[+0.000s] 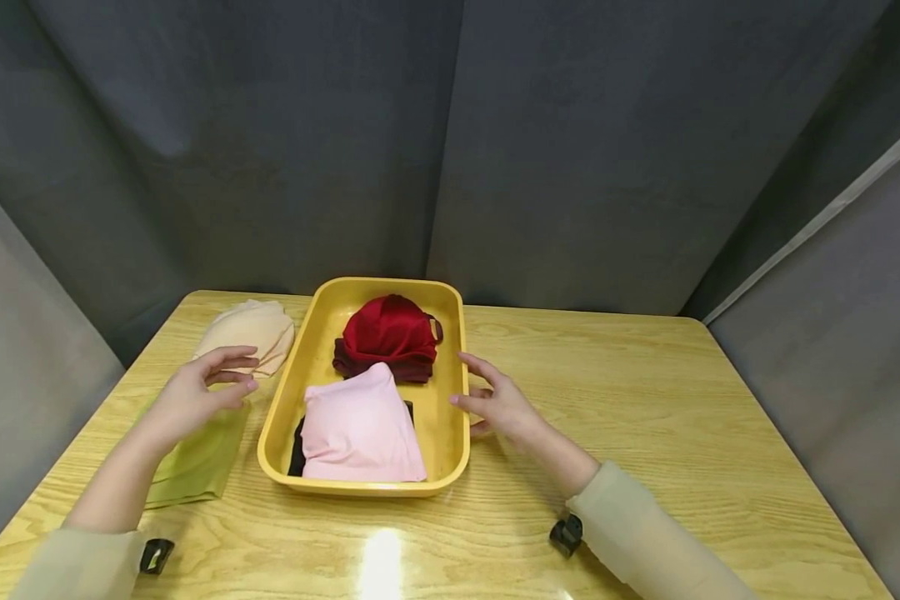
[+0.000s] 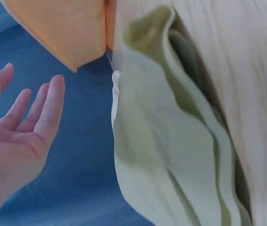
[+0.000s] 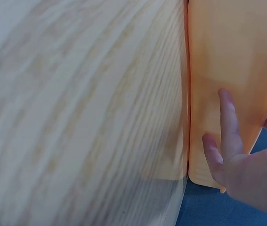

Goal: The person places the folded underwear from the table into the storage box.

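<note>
A yellow tray (image 1: 461, 333) stands on the table with folded clothes in it. At its far end a shiny red garment with rounded cups, like a bra (image 1: 390, 329), lies on a dark maroon piece (image 1: 412, 369). Nearer, a pink folded garment (image 1: 363, 433) covers most of a black one (image 1: 297, 454). My right hand (image 1: 506, 408) is at the tray's right side, its extended fingers (image 3: 230, 122) against the outer wall. To the left of the tray my left hand (image 1: 195, 396) hovers with loosely bent fingers, above a green folded garment (image 2: 157, 127) and near a beige garment (image 1: 243, 329).
The wooden table (image 1: 607, 400) extends to the right of the tray. Grey curtains (image 1: 307, 150) hang behind it and on both sides. Each sleeve (image 1: 645, 525) has a small black device at the wrist.
</note>
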A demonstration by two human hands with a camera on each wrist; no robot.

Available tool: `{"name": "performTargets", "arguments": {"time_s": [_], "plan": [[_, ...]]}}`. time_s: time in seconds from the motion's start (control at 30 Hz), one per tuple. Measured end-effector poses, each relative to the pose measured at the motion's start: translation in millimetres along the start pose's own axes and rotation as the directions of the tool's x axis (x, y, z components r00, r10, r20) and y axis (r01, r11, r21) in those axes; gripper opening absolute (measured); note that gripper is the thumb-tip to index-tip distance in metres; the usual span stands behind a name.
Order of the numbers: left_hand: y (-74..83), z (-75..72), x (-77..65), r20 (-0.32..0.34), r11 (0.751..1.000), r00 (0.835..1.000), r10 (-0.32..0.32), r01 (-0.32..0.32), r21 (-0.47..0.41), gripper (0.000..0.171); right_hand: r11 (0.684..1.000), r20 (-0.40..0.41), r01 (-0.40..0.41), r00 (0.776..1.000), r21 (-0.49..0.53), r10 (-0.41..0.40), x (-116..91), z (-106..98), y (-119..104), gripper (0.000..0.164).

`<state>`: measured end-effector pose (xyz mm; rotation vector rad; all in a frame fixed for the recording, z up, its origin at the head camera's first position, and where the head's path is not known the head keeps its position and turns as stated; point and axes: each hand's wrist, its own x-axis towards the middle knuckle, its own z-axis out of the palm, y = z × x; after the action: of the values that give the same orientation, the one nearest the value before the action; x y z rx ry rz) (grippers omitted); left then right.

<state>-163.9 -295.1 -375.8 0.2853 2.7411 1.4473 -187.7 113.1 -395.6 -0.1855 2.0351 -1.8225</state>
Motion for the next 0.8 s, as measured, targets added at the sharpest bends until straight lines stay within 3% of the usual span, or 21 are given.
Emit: {"name": "performTargets", "arguments": {"time_s": [0.2, 0.4, 0.57, 0.8], "plan": [[-8.6, -13.1, -7.4, -0.127, 0.994, 0.991, 0.041, -0.028, 0.106, 0.049, 0.999, 0.001, 0.037, 0.999, 0.001, -0.037, -4.5, 2.3, -2.2, 0.069], [-19.4, -26.5, -13.7, -0.213, 0.986, 0.974, 0.080, -0.046, 0.162, 0.048, 1.000, -0.006, 0.007, 1.000, 0.005, -0.007, -6.4, 2.8, -8.4, 0.069], [-28.7, -35.7, -19.1, -0.239, 0.981, 0.967, 0.088, -0.042, 0.192, 0.047, 1.000, 0.005, 0.003, 1.000, 0.015, -0.003, -4.6, 2.2, -6.9, 0.070], [-42.4, -48.5, -26.2, -0.206, 0.964, 0.976, 0.067, -0.009, 0.266, 0.050, 1.000, 0.010, 0.001, 1.000, 0.026, -0.001, -5.0, 2.8, -7.4, 0.070]]}}
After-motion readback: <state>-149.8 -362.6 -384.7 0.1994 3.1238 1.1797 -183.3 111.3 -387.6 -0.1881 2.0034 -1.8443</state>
